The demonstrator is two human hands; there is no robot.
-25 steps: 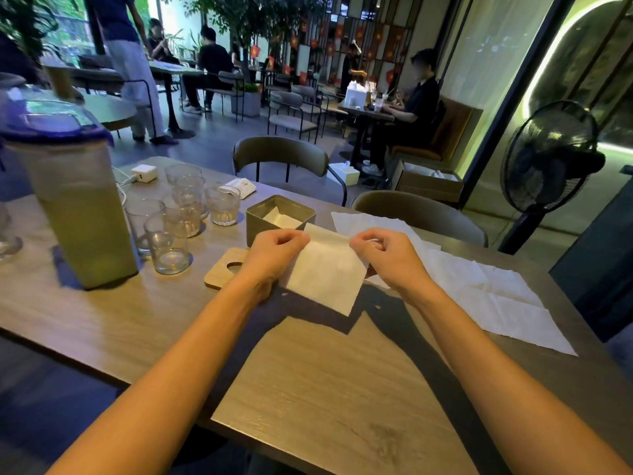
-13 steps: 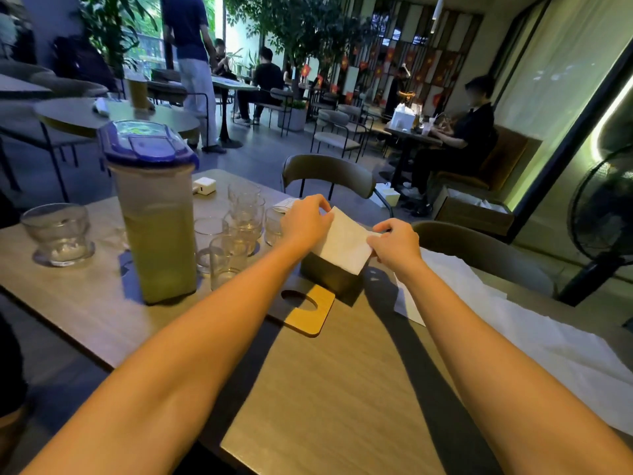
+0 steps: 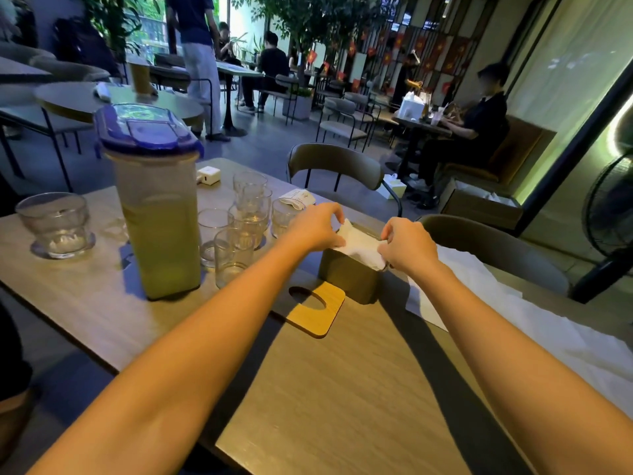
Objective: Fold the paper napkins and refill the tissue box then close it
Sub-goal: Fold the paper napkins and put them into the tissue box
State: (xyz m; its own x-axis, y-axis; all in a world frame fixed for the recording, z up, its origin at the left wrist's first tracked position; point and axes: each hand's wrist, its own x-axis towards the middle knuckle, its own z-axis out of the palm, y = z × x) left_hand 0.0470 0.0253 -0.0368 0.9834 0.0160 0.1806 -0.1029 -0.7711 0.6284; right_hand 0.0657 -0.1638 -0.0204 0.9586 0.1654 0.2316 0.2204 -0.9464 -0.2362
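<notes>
Refilling looks midway: left hand (image 3: 317,228) and right hand (image 3: 407,245) pinch a folded napkin (image 3: 359,243) into the open tissue box (image 3: 349,279), unfolded napkins (image 3: 513,323) and wooden lid (image 3: 318,308) lying beside it

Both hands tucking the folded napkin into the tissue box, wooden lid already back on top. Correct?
Not the lid. The wooden lid lies flat on the table just in front of the tissue box, whose top is open; the head view shows it. The rest holds: left hand and right hand both pinch the folded napkin at the opening.
</notes>
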